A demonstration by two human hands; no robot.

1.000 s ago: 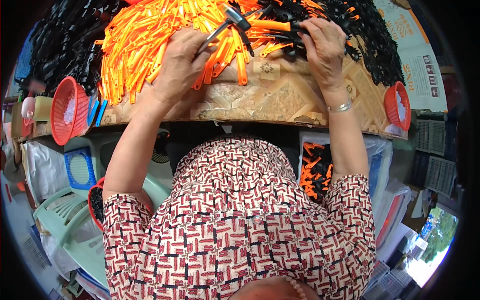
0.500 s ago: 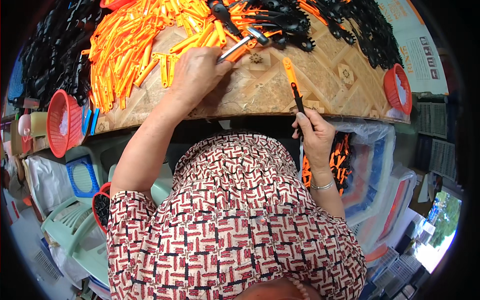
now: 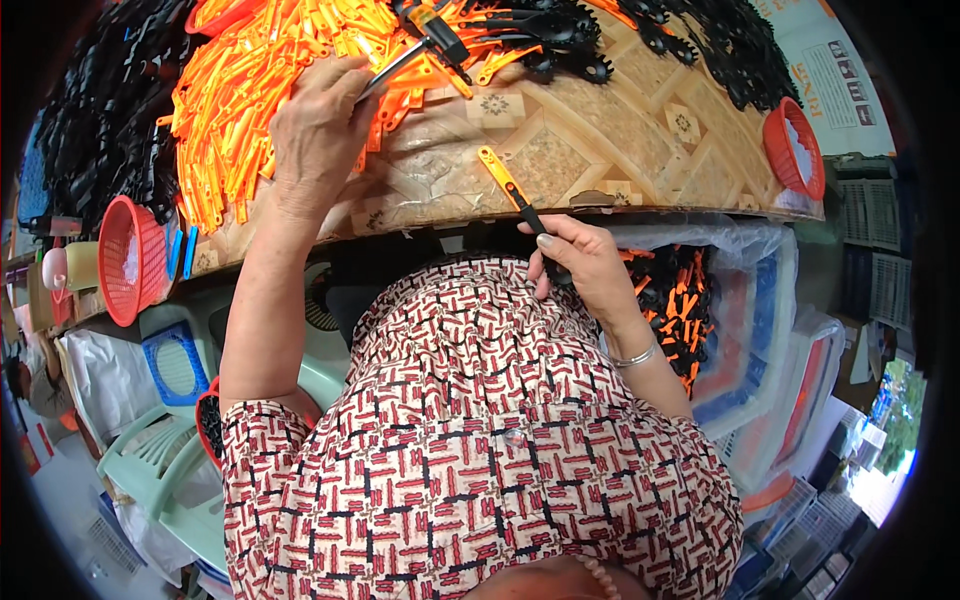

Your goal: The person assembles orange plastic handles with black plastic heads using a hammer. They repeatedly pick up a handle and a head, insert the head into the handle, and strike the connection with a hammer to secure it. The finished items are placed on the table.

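My left hand (image 3: 325, 135) is closed around the metal shaft of a small hammer (image 3: 415, 60), its dark head raised over the table. Beneath that hand spreads a big heap of loose orange handle pieces (image 3: 235, 125). At the table's front edge my right hand (image 3: 580, 262) grips the black part of an orange-and-black utensil handle (image 3: 505, 182); its orange end points up and left over the tabletop. The lower end is hidden by my fingers. Hammer and handle are apart.
Toothed black utensil heads (image 3: 735, 60) lie along the far right of the patterned table (image 3: 540, 150). Red baskets (image 3: 118, 260) stand at both sides. Right of my lap, a plastic-lined crate (image 3: 740, 300) holds orange-and-black pieces. A pale green chair (image 3: 165, 465) stands at left.
My left hand has moved left with the hammer, whose head is farther up and left. My right hand has shifted left and slightly toward me, tilting the utensil handle further left.
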